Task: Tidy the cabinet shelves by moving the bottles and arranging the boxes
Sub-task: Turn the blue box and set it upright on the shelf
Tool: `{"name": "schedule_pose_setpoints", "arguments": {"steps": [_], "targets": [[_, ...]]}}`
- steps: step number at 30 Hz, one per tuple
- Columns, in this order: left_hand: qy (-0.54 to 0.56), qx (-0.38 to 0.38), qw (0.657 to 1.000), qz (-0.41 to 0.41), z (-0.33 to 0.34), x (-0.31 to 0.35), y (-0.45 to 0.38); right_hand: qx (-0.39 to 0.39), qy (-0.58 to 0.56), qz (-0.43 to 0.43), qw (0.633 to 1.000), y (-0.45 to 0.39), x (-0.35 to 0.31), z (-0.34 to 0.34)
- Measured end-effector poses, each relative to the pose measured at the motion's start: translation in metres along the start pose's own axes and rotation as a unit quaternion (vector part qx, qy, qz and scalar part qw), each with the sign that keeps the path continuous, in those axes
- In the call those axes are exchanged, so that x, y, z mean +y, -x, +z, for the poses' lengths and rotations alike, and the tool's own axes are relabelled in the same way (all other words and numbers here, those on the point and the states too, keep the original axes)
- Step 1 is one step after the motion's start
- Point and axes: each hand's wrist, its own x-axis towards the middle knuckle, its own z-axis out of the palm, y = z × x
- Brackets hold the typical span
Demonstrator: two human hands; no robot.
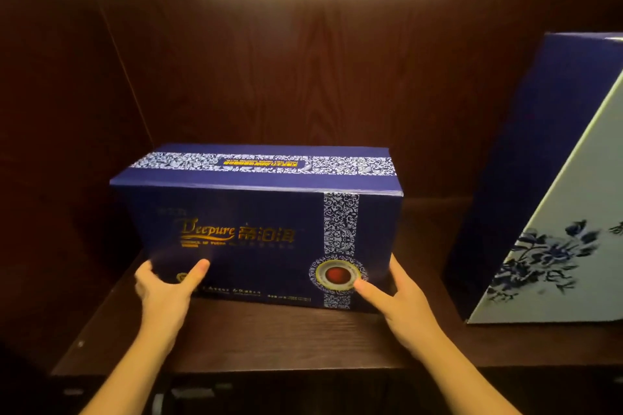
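Fingers [199, 271] of both hands spread open, thumbs on the front face of the blue box [256, 229]; left hand [165, 293] at its left end, right hand [401, 300] at its right; box lies flat on the shelf [269, 333], near the left wall; a taller box [539, 195] stands tilted, well apart; no bottles visible; arranging judged unfinished.
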Motion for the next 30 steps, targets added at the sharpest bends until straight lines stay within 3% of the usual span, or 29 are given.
{"name": "schedule_pose_setpoints", "arguments": {"steps": [15,23,27,30], "targets": [[-0.022,0.002,1.000,-0.005,-0.037,0.005,0.058,-0.012,0.046,0.011,0.999,0.037,-0.004,-0.001],[-0.032,0.012,0.999,-0.016,-0.038,0.007,0.070,-0.015,0.004,0.026,1.000,0.039,-0.004,-0.004],[-0.020,0.021,0.999,-0.023,-0.031,0.011,0.101,0.033,-0.088,0.082,0.992,0.050,-0.011,-0.016],[-0.006,0.019,1.000,-0.003,-0.012,0.031,0.142,0.055,-0.066,0.090,0.992,0.067,-0.023,-0.043]]}}
